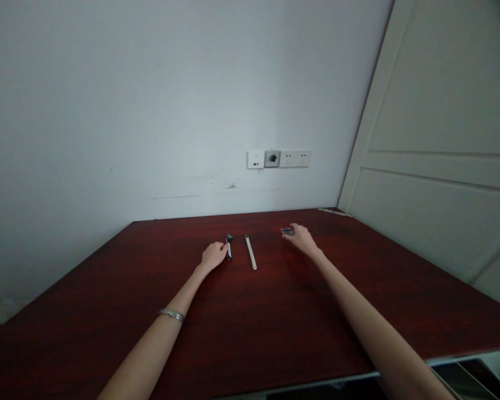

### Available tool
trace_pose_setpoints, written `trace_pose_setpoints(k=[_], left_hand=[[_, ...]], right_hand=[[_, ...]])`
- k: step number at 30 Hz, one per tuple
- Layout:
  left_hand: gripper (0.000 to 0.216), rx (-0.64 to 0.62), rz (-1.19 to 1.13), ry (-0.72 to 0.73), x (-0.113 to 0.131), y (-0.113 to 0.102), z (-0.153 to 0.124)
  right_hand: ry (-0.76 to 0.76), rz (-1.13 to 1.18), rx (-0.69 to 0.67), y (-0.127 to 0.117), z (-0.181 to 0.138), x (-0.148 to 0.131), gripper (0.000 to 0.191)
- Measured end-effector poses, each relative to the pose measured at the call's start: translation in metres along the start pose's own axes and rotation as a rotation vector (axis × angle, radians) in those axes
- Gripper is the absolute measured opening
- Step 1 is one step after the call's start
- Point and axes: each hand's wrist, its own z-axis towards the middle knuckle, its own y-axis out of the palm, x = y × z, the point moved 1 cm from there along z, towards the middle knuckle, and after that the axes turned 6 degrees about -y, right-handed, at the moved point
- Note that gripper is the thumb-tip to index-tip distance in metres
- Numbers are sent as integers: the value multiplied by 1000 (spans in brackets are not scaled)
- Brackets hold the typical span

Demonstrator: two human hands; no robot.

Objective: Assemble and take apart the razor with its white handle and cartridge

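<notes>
Apparently both hands are occupied at the far half of the dark red bench (241,328), each with its own small object. The left hand (214,256) is curled, its fingertips against the handle of a razor (229,251) that lies lengthwise, head toward the wall (170,111); whether the handle is pinched or only touched, I cannot tell. Meeting the handle from the side leaves the razor's head clear of the fingers, which probably makes for a safer contact.

Off to the right, the right hand (302,239) has thumb and fingers closed around the edges of a small clear case (287,231). Such an edge hold likely suits a flat, low thing that offers little else to grasp. Whether the case rests on the bench or is slightly raised is unclear.

Between the hands, touched by neither, lies a slim white stick (250,253) with a dark far end, too small to identify surely. It sits just beside the razor and slants only slightly from it, so the two look set roughly side by side, perhaps for tidiness. A bracelet (171,315) circles the left wrist, well back from the razor.
</notes>
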Motion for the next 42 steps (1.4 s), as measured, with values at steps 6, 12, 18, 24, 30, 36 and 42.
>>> trace_pose_setpoints(k=[6,12,18,24,30,36,42], left_hand=[[46,6,-8,7,-3,3,2],[45,5,-30,19,-5,5,4],[44,16,-24,5,-4,6,4],[42,25,-36,12,-3,4,2],[43,5,-58,0,-4,4,2],[42,-22,-68,-16,-5,3,6],[38,-61,-54,-28,-6,-4,23]], right_hand=[[-80,-20,-107,27,-5,-55,50],[-109,-21,-147,39,-8,-78,45],[-116,-15,-140,43,-6,-81,44],[-124,37,-153,45,-4,-77,50],[-139,108,-91,46,11,-55,48],[-220,203,-54,45,26,-34,34],[-235,353,24,56,27,-20,32]])
